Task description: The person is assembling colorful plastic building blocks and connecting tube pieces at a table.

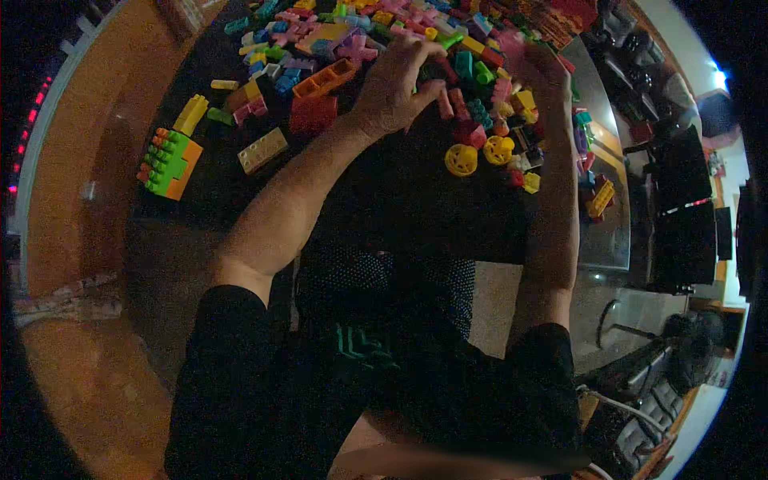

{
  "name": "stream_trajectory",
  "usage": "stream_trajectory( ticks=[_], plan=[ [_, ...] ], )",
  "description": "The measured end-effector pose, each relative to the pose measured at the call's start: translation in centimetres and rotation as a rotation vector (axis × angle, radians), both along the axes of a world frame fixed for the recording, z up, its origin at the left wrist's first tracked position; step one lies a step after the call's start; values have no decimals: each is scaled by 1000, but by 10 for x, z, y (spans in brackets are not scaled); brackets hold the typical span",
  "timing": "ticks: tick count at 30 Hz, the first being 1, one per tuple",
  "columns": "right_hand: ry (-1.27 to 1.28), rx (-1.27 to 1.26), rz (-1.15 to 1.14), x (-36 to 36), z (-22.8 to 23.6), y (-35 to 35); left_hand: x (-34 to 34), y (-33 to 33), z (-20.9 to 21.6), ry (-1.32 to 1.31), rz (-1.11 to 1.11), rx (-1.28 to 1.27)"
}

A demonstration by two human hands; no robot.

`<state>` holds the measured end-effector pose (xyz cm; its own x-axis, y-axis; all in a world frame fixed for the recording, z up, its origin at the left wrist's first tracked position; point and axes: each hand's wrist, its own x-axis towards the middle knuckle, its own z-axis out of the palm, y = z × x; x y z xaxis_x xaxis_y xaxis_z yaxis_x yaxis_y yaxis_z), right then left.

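Note:
My left hand (398,84) hovers over the near edge of a big heap of coloured toy building bricks (324,44). Its thumb stands apart from the fingers, and I see nothing between them. Red and pink bricks (458,104) lie just right of the thumb. Farther right, my right hand (544,66) reaches into the heap with fingers pointing away from me. Those fingers are dim and blend into pinkish pieces, so what they hold or touch is unclear. Two yellow wheel-like pieces, one the left wheel (461,160), lie between my forearms near the table's front.
A green and orange block stack (170,164) stands at the left, with a yellow brick (190,114) behind it. A beige brick (262,151) and a red block (314,115) lie beside my left forearm. Beyond my right forearm is an orange-yellow piece (600,198). Dark chairs (652,400) stand to the right.

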<state>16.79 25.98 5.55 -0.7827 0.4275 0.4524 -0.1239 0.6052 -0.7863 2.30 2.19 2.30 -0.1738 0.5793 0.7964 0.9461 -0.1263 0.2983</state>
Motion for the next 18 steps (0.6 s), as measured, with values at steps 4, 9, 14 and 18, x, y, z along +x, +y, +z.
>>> stream_trajectory(
  ticks=[4, 9, 14, 18],
  plan=[
    [-34, -57, 70, -38, 19, -111, 0, -5, -5, -580, -231, -21],
    [22, 216, 171, -39, -5, -100, 24, -21, 30, -1251, -388, -225],
    [120, 1058, -150, -13, -1, -46, -3, -4, -8, -1149, -544, 120],
    [-436, 902, -434, -2, -25, -25, -4, -1, -5, -1175, -633, 51]
  ],
)
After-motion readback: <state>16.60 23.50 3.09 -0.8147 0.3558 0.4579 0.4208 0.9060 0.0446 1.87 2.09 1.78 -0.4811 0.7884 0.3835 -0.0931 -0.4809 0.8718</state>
